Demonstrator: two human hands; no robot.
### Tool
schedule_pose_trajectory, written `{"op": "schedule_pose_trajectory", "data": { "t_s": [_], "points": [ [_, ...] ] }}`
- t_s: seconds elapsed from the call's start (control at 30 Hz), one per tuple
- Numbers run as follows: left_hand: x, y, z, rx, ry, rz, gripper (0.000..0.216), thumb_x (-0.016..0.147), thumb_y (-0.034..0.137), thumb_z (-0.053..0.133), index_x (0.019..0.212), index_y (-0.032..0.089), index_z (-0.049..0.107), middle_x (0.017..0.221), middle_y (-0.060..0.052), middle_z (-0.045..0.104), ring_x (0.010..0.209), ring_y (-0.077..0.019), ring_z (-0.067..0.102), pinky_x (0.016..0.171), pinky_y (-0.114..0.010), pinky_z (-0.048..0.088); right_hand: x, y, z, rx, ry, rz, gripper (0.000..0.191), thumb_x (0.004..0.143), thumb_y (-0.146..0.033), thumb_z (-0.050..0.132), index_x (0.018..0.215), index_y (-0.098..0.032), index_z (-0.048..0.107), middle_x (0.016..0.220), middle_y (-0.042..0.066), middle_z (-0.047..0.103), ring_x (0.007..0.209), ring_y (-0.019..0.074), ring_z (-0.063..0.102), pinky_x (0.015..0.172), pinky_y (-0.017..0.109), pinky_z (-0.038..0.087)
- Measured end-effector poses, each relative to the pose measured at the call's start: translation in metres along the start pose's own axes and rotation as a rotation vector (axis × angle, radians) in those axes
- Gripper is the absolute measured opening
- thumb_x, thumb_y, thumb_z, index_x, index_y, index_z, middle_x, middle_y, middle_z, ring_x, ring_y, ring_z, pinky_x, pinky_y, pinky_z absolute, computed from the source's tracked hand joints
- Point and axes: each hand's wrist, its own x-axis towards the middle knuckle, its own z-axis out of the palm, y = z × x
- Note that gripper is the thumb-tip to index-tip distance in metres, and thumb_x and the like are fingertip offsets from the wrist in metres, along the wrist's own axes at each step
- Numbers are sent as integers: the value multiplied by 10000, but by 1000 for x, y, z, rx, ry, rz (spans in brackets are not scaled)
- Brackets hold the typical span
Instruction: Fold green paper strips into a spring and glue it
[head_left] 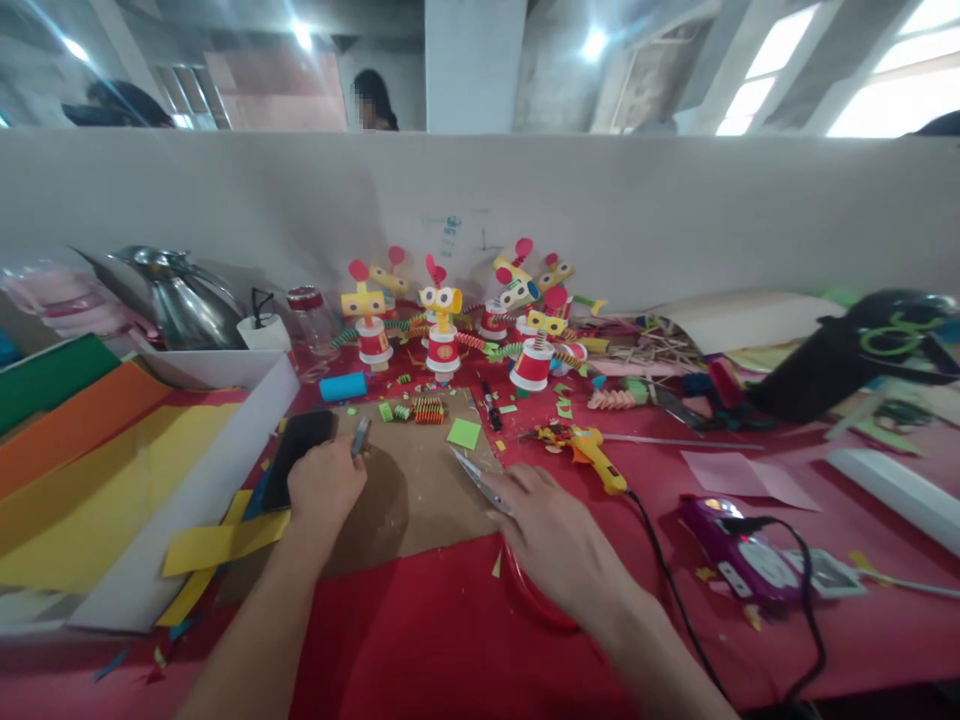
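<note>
My left hand (326, 485) is closed beside a dark phone (304, 445) at the brown board's (375, 520) left edge. A small grey object (361, 437) shows at its fingertips; its kind is unclear. My right hand (551, 535) is on a pair of scissors (478, 480), with the blades pointing up and left over the board and a red handle loop under the palm. Ahead of the blades lies a light green paper square (464, 433). Folded paper springs (429, 410) and a blue paper roll (343, 386) are farther back.
Several paper-cup robot figures (442, 350) stand by the partition. A yellow glue gun (600, 462), its black cord and a purple device (739, 550) are on the right. At left are a white box (187, 490) of coloured paper, a steel jug (180, 300) and a glass jar (309, 325).
</note>
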Motion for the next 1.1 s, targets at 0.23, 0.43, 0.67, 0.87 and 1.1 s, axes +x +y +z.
{"op": "schedule_pose_trajectory", "data": {
  "t_s": [0.23, 0.43, 0.67, 0.87, 1.1],
  "points": [
    [0, -1, 4, -63, 62, 21, 332, 832, 275, 432, 1088, 199, 631, 966, -118, 686, 889, -293, 649, 634, -344, 476, -61, 43, 38, -33, 80, 133, 424, 894, -303, 497, 1313, -233, 490, 1153, 118, 592, 984, 265, 612, 834, 417, 521],
    [2, -9, 7, -128, 136, 8, 287, 854, 297, 439, 1036, 214, 645, 945, -97, 676, 882, -273, 641, 623, -328, 476, -67, 44, 65, -63, 223, 7, 426, 913, -178, 405, 1334, -223, 458, 1132, 124, 592, 1028, 263, 585, 853, 422, 518],
    [6, -14, -1, -173, 52, -98, 293, 855, 280, 444, 1059, 231, 649, 1024, -107, 684, 946, -278, 643, 677, -332, 488, -77, 65, 67, -62, 311, 120, 388, 925, -216, 357, 1292, -212, 481, 1143, 118, 586, 1016, 261, 578, 852, 434, 507],
    [2, -7, 0, -206, -31, -52, 352, 834, 302, 504, 1162, 223, 606, 992, -126, 695, 920, -280, 660, 693, -340, 497, -68, 50, 42, -169, 349, 211, 326, 889, -244, 386, 1133, -201, 598, 1081, 155, 587, 1024, 325, 552, 891, 552, 429],
    [4, -12, 3, -297, 139, -125, 358, 885, 267, 426, 1211, 222, 569, 1089, -118, 653, 889, -259, 652, 674, -331, 481, -4, -38, 16, 28, 66, -82, 286, 895, -164, 426, 1104, -212, 615, 1079, 104, 613, 1001, 246, 573, 883, 415, 460]
  ]
}}
